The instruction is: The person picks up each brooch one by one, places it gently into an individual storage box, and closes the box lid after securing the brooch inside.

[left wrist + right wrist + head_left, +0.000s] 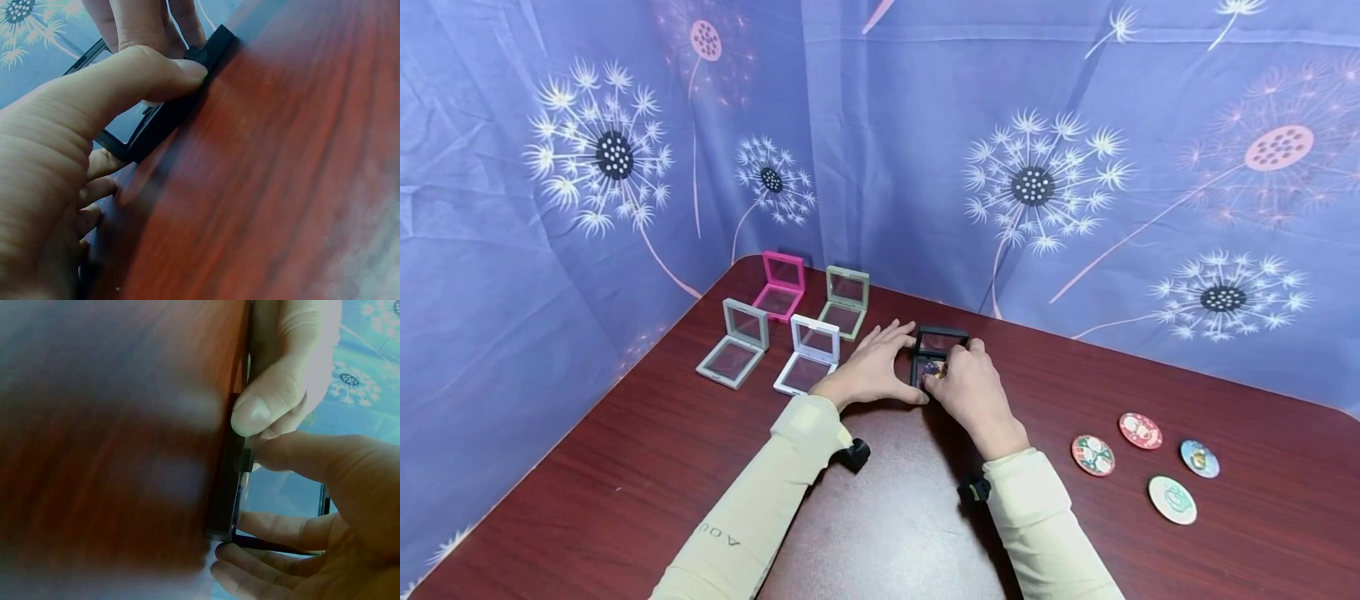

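Observation:
A black hinged display case [917, 367] stands partly open on the table, its clear-windowed lid raised at the back. My left hand [874, 367] grips the case from the left, thumb on the front edge; in the left wrist view that thumb presses the black rim [181, 106]. Inside the lower frame, a dark, patterned round badge [933, 368] shows beside my right thumb. My right hand [973, 392] pinches the badge, fingers bent over the case's right side. In the right wrist view the right hand [350, 506] hides most of the badge.
To the left stand open display cases: pink [778, 300], olive green [844, 318], grey [730, 360] and white [786, 386]. Several round badges lie at the right, including a red one [1140, 431] and a pale green one [1172, 500]. Behind the table hangs a blue dandelion-print cloth [910, 167].

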